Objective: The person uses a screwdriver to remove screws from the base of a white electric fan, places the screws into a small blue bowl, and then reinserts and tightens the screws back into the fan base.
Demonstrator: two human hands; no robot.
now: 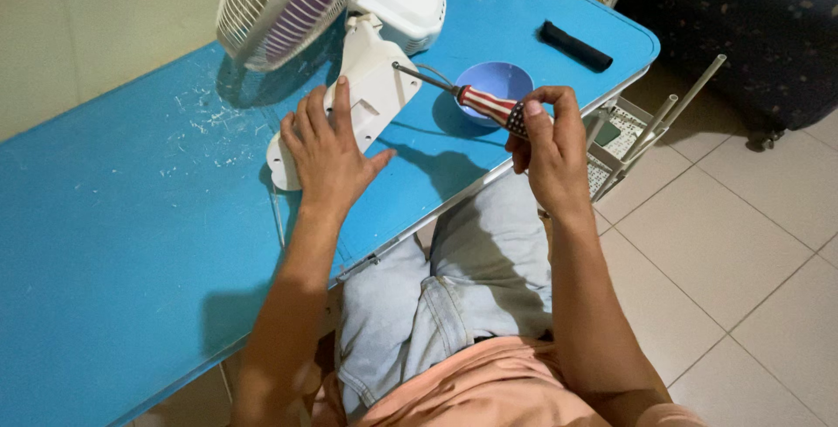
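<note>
White plastic fan base (371, 95) is pinned on the blue table (131, 244) by the flat, open left hand (327, 152); the striped-handled screwdriver (476, 99), pinched in the right hand (546, 148), is set against it, so screw work appears unfinished.

A bright blue tabletop (113, 244) fills the left of the view, scuffed with pale scratches near its far edge and set against a plain cream wall (96, 17). To the right lies a floor of large beige tiles (742, 244) with dark grout lines. A dark, speckled piece of furniture (742, 17) stands in the upper right corner. Light is even and soft, casting mild shadows.
</note>
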